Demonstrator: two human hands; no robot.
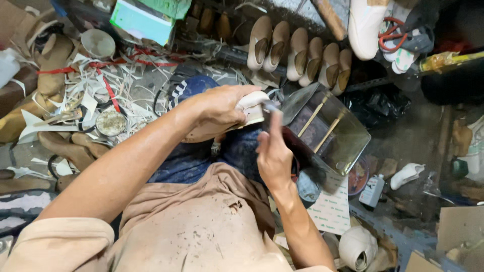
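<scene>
My left hand [217, 108] is closed around a pale cream shoe part [253, 107] held over my lap. My right hand [273, 153] grips a small thin tool, likely a brush [271, 108], whose blurred tip touches the shoe part. Just right of both hands stands an open square metal tin [348, 138] with dark contents and two thin sticks across it.
Several beige shoes [297, 50] stand in a row at the back. White offcuts and red strips [101, 85] litter the floor at left, with a round lid [111, 122]. A small white bottle [372, 190], a tape roll [357, 248] and cardboard lie at right.
</scene>
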